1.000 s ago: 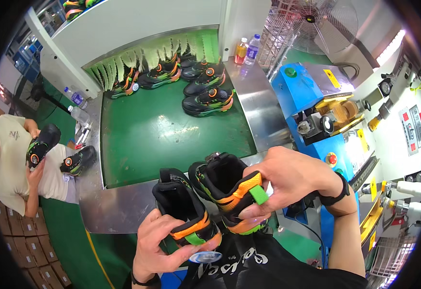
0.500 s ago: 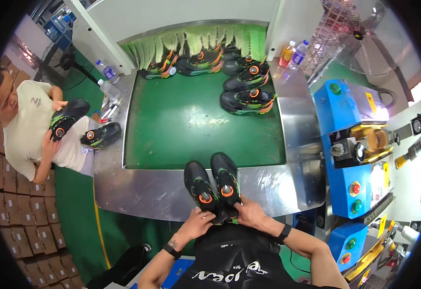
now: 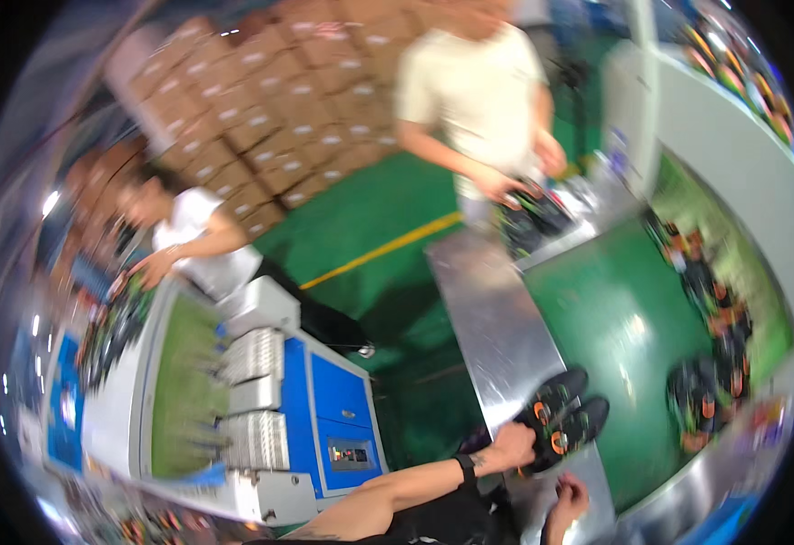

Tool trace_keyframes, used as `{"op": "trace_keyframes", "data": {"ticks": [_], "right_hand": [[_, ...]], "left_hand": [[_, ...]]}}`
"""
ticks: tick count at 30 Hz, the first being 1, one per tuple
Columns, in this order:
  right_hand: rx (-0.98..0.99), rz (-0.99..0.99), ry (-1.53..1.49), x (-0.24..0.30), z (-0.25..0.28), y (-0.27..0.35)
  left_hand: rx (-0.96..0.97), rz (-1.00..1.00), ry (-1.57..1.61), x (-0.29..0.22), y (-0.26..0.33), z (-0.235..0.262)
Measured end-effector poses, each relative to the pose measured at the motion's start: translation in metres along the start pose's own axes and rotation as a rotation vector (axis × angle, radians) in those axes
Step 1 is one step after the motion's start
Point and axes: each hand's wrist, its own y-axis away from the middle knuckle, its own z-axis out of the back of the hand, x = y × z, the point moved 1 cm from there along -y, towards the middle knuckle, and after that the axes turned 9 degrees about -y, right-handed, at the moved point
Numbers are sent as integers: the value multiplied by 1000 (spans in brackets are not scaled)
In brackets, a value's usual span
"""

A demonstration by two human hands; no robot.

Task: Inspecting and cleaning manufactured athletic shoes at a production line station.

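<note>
Nearest, the right hand sits just beside the heel end of the pair, fingers loosely curled, nothing seen in its grip. The left hand is bent in at the heels, apparently touching; overlap and blur hide whether its grip is wide or pinched, so cannot tell. The pair, left shoe and right shoe, lies side by side on the metal table, soles down, toes toward the green belt. Heels lie hand-side, presumably so both can be reached without turning; the soles probably give a steady base. Further across, a cluster of shoes rests on the belt near the green bristle curtain, well apart from the pair, which likely keeps the near belt usable. At the table's far end, a co-worker in a cream top has hands at a dark shoe, propped low there, perhaps to take its weight. Beyond, cartons are stacked against one another, likely to save floor space.
</note>
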Motion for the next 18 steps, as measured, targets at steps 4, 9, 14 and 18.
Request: {"op": "trace_keyframes", "data": {"ticks": [4, 9, 14, 18], "right_hand": [[405, 286, 408, 63, -104, -28], [351, 227, 380, 54, -84, -36], [352, 126, 366, 42, -85, -45], [515, -93, 301, -8, -140, -30]], "left_hand": [[220, 186, 334, 50, 44, 52], [-352, 166, 954, 144, 208, 171], [-1091, 743, 591, 173, 412, 282], [-637, 998, -801, 201, 571, 320]]}}
